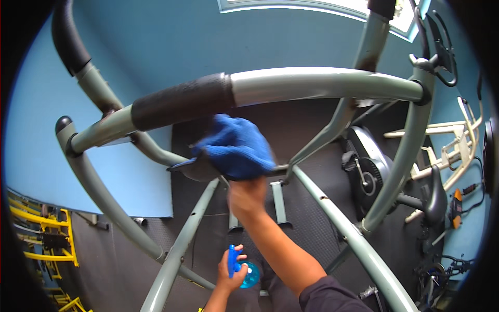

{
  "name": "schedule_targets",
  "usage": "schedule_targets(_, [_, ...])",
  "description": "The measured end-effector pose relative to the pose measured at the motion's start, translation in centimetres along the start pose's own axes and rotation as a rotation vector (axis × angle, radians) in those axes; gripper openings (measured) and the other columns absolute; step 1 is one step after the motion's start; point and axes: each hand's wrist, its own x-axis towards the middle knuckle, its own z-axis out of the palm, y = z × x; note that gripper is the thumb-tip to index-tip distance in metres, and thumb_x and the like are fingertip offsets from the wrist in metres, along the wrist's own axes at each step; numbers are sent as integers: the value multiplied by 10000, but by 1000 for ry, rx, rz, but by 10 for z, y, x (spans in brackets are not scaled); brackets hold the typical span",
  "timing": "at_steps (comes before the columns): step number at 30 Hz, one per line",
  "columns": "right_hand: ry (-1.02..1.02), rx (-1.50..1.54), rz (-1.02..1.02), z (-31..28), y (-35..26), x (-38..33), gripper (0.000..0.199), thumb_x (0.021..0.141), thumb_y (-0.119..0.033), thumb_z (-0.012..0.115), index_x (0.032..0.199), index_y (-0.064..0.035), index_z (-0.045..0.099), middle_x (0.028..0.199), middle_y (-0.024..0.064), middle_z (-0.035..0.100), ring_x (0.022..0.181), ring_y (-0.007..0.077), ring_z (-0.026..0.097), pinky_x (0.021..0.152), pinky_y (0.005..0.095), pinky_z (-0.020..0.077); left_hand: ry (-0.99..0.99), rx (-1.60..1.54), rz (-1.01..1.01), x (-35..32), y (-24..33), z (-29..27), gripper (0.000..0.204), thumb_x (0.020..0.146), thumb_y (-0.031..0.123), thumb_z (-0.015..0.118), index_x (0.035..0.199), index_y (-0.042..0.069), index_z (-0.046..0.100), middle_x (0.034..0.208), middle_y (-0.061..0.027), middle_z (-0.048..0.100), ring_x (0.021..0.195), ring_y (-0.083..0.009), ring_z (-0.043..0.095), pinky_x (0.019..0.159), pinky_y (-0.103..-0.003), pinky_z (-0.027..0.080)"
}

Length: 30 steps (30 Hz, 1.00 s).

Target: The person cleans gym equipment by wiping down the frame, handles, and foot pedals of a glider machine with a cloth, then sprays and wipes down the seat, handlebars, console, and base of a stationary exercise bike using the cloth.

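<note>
The frame's crossbar (322,82) spans ahead of the person, a grip sleeve (182,101) around its left part, and the cloth (239,148) in the right hand (246,197) shows just below that sleeve, contact between them unclear. Nearer the body, between the two lower rails (358,242), the left hand (226,273) grips a spray bottle (232,261), left of the right forearm. An exercise bike (364,174) stands behind the right upright (400,169), another rack (48,256) far left, and a window (312,4) in the wall (197,41) beyond the crossbar, toward the right.
</note>
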Motion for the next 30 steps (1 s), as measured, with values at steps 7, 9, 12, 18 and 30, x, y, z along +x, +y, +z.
schedule_targets(7, [95,-521,-658,-53,-134,71,172,943,-101,706,1072,-13,633,821,54,612,690,137,609,639,276,518,-4,33,79,16,15,18,580,769,-13,648,1329,-11,497,1322,-167,638,1008,-242,725,835,-356,584])
schedule_targets(9, [304,-784,-597,-81,-143,121,253,922,-98,716,1100,2,567,864,96,650,740,172,648,741,307,539,-27,-15,63,11,9,29,564,780,-30,624,1326,11,490,1349,-155,605,1020,-224,703,843,-346,574])
schedule_targets(12, [325,-1122,-693,-91,-132,130,237,910,-73,715,1082,14,578,896,86,649,787,149,629,767,293,501,-38,40,57,2,-6,28,595,768,-11,642,1342,-14,485,1321,-183,634,999,-259,729,838,-369,589])
schedule_targets(18, [275,-1151,-605,-222,-46,113,380,782,-30,690,1143,8,577,947,136,693,900,225,688,842,342,526,-120,113,-45,3,-55,38,590,775,-16,633,1342,-18,468,1346,-177,600,1017,-237,706,864,-367,577])
schedule_targets(30, [153,-1154,-169,-474,123,92,272,815,-32,731,1070,-42,635,1007,56,731,946,155,675,881,309,518,-93,114,-230,5,-209,36,595,797,-86,585,1365,-7,426,1403,-197,540,1054,-236,684,923,-372,554])
